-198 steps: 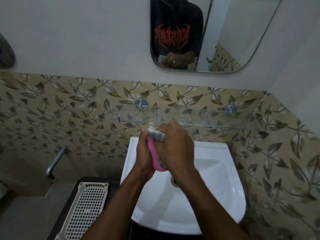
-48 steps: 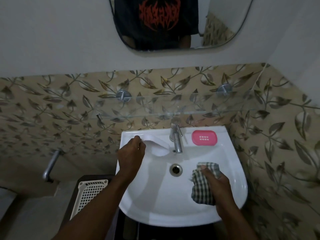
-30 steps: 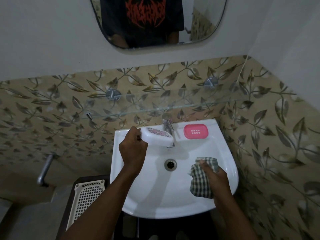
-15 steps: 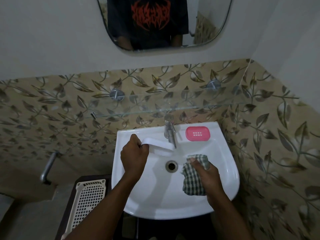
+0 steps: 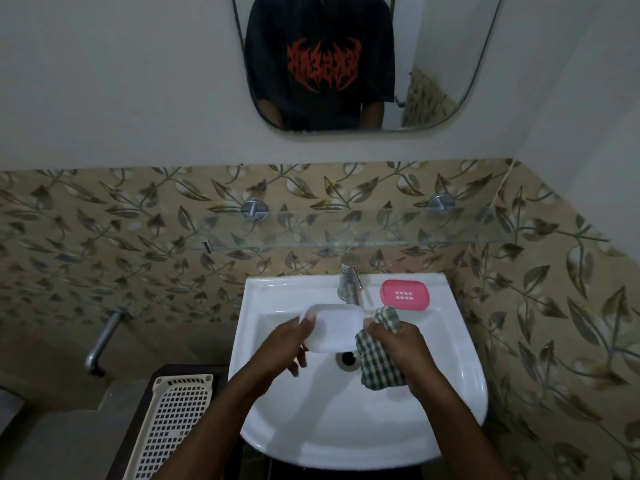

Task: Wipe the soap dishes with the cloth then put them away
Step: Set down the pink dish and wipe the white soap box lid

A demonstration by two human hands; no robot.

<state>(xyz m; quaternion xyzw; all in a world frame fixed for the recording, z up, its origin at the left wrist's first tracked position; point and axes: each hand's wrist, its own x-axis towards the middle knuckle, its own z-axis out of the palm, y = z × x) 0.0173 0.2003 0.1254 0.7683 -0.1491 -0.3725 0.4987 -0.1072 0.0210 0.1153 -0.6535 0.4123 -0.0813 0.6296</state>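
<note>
Tiles printed with brown leaves (image 5: 104, 237) back a white ceramic basin (image 5: 346, 427). Over its drain the left hand (image 5: 277, 348) grips a white oblong plastic soap dish (image 5: 334, 329) by the left end, thumb curled on top. The right hand (image 5: 398, 344) has its fingers clamped on a bunched green-and-white checked cloth (image 5: 375, 362), which touches the dish's right end. 1 pink rounded plastic soap dish (image 5: 404, 294) sits on the back ledge, just right of the chrome tap (image 5: 349, 282).

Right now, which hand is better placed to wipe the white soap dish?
Right: the right hand grips the checked cloth beside the white soap dish, which the left hand is holding.
</note>
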